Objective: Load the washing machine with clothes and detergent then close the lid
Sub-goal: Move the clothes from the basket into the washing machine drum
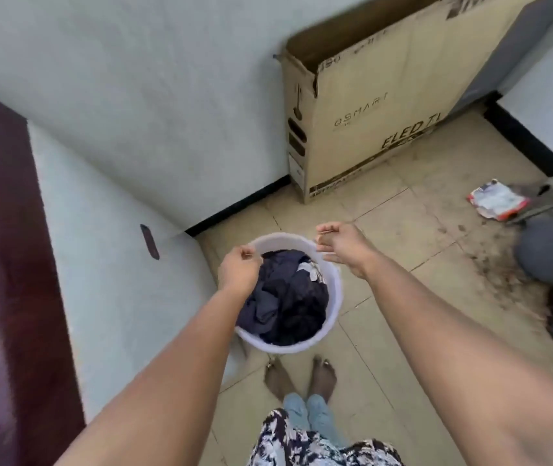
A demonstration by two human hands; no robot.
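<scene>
A round white plastic bucket [330,297] filled with dark navy clothes [288,297] is seen above the beige tiled floor [419,257], just ahead of two bare feet [298,375]. A thin wire handle is pinched by both hands: the left hand [238,270] is curled round it over the bucket's left rim, and the right hand [342,245] is curled round it at the far right rim. Whether the bucket rests on the tiles cannot be told. Close on the left, a pale wall [107,264] runs beside the bucket, edged by a dark maroon door frame [9,264]. A tall open cardboard box [386,105] stands against the far wall. Bare tiles lie between box and bucket. At the right edge, a red-and-white packet [497,200] lies beside grey items [551,250].
</scene>
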